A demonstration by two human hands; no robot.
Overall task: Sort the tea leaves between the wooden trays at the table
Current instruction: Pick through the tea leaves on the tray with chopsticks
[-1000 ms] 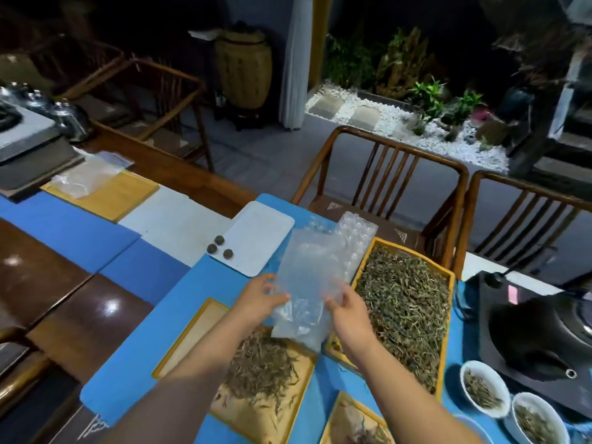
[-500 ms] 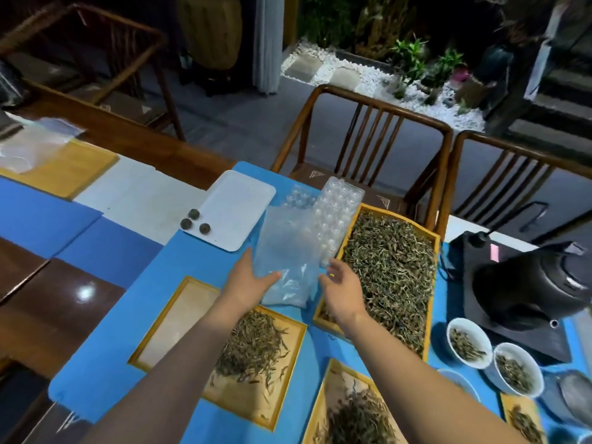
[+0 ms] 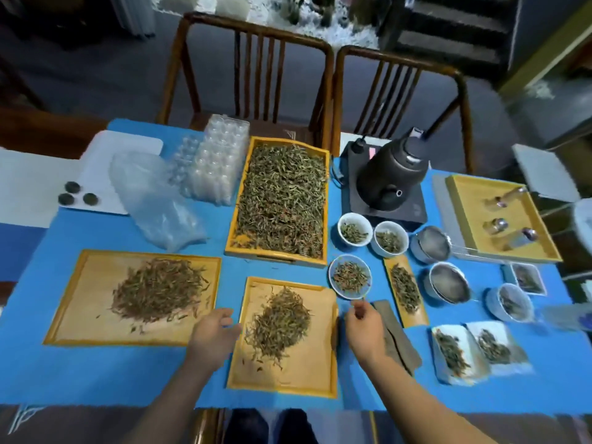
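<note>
Both hands hold nothing: the left hand [image 3: 215, 328] hangs loosely curled at the near tray's [image 3: 285, 384] left rim, the right hand [image 3: 363, 325] relaxed beside its right rim. Wiry, dry tea leaves [image 3: 278, 322] lie heaped there; the left tray [image 3: 80, 315] holds a flatter pile. The full far tray [image 3: 230, 245] suggests most sorting remains.

Near wooden tray of tea leaves [image 3: 307, 376] lies between left wooden tray [image 3: 80, 302] and folded cloth [image 3: 397, 334]; large filled tray [image 3: 323, 206] behind; black kettle [image 3: 390, 174] right of it.
</note>
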